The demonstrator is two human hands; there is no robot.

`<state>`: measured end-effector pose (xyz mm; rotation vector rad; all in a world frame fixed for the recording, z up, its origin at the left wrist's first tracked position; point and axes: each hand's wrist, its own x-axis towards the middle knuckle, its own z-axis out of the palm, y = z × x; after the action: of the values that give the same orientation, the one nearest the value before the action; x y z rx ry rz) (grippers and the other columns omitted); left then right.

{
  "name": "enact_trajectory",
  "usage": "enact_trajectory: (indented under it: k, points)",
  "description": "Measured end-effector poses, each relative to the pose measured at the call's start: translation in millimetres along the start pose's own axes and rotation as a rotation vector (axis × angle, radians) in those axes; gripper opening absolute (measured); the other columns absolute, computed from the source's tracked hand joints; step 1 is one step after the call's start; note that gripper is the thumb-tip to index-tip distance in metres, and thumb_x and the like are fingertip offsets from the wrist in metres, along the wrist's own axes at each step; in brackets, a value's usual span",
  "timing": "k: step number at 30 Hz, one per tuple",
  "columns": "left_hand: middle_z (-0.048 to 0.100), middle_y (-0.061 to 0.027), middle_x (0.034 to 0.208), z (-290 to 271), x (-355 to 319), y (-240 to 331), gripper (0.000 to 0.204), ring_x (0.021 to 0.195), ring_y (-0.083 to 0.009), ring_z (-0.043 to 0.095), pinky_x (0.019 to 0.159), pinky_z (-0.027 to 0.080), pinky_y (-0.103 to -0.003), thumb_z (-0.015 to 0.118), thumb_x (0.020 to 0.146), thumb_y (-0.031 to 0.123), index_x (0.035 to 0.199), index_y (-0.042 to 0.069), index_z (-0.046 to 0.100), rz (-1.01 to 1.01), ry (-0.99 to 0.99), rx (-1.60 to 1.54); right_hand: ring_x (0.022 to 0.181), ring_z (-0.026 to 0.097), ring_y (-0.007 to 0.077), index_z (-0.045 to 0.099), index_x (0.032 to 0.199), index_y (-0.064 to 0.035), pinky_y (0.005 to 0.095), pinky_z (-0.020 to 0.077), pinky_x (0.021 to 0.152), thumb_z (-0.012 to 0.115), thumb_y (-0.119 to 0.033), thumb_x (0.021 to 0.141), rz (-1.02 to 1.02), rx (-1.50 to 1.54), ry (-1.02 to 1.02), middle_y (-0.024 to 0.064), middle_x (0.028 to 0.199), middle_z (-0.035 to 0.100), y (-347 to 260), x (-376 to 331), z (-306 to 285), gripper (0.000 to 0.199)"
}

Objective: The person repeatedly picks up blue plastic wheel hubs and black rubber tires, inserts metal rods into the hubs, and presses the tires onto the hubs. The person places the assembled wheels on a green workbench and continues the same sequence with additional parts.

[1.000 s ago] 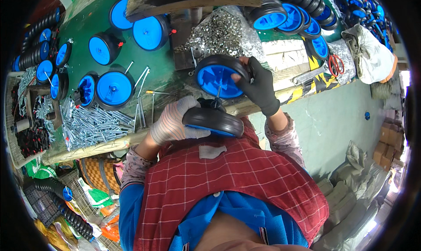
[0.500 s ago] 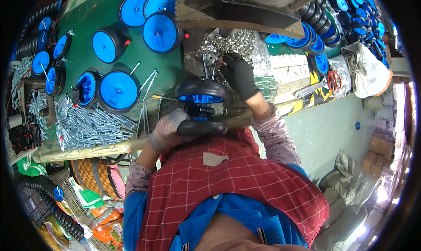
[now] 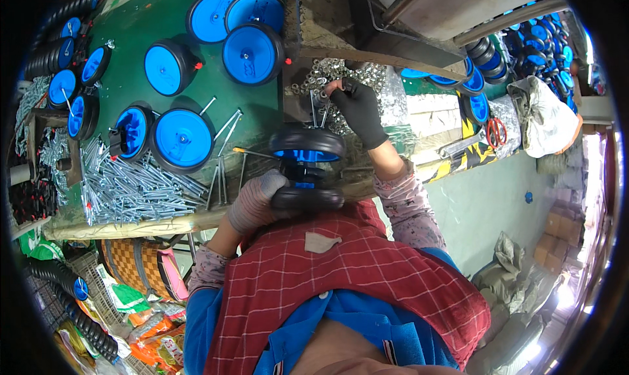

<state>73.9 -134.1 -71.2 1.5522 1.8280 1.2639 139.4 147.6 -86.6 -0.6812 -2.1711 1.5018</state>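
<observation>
- Evidently the left hand (image 3: 257, 201), in a striped glove, grips the near black-tyred wheel (image 3: 308, 199) at its 9 o'clock edge; a firm, level hold there should stop the pair rolling.
- The far black-tyred wheel (image 3: 306, 142) sits at 12 o'clock from the near 1, its blue hub partly showing, with a dark fitting (image 3: 303, 174) between the 2. The pair is at the bench's near edge, close to the red checked apron (image 3: 341, 263), so bracing it towards the body looks sensible.
- The right hand (image 3: 359, 113), in a black glove with bare fingertips, is at the loose metal nuts (image 3: 337, 69), at 1 o'clock from the wheels. Its thumb and fingers curl close together; I cannot tell whether they pinch anything.
- Small pieces like these are probably best lifted 1 at a time, by fingertip.
- The 2 slim metal rods (image 3: 313, 109) point up at the far wheel's 12 o'clock side; knuckles could knock them.
- A yellow-ended tool (image 3: 255, 153) lies at 10 o'clock from the pair, near enough that a tilted wheel might nudge it.
</observation>
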Motion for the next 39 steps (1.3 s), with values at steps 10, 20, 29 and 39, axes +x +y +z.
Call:
enact_trajectory:
  k: [10,20,29,39]
  points:
    - [0.068,-0.0151,0.095,-6,17,28,0.051,0.084,-0.0271,0.070,0.076,0.055,-0.038,0.088,0.069,0.025,0.105,0.004,0.057,-0.199,0.037,0.060,0.084,0.061,0.0120,0.065,0.114,0.0015,0.0303,0.0495,0.075,0.063,-0.028,0.097,0.075,0.190,-0.147,0.0068,0.094,0.068,-9,-37,-25,0.034]
    - [0.065,-0.0121,0.114,-36,161,19,0.052,0.103,-0.0196,0.059,0.094,0.046,-0.033,0.071,0.089,0.032,0.124,-0.003,0.055,-0.419,0.252,-0.503,0.100,0.063,0.0178,0.056,0.127,0.0004,0.0320,0.0511,0.085,0.054,-0.031,0.098,0.196,0.431,0.013,0.0119,0.113,0.067,43,-15,-9,0.043]
    - [0.063,-0.0152,0.121,-41,165,34,0.054,0.108,-0.0209,0.057,0.097,0.044,-0.035,0.068,0.091,0.032,0.128,-0.004,0.054,-0.505,0.254,-0.376,0.104,0.061,0.0149,0.054,0.132,-0.0026,0.0297,0.0503,0.087,0.054,-0.023,0.099,0.249,0.600,-0.008,0.0083,0.121,0.064,36,-12,-3,0.039]
    - [0.064,-0.0120,0.123,-67,140,6,0.046,0.110,-0.0293,0.060,0.095,0.047,-0.034,0.060,0.097,0.034,0.134,0.008,0.055,-0.251,-0.126,-0.186,0.121,0.056,0.0214,0.055,0.135,-0.0059,0.0378,0.0479,0.100,0.058,-0.017,0.097,-0.125,0.117,-0.229,0.0124,0.131,0.061,68,-30,-88,0.039]
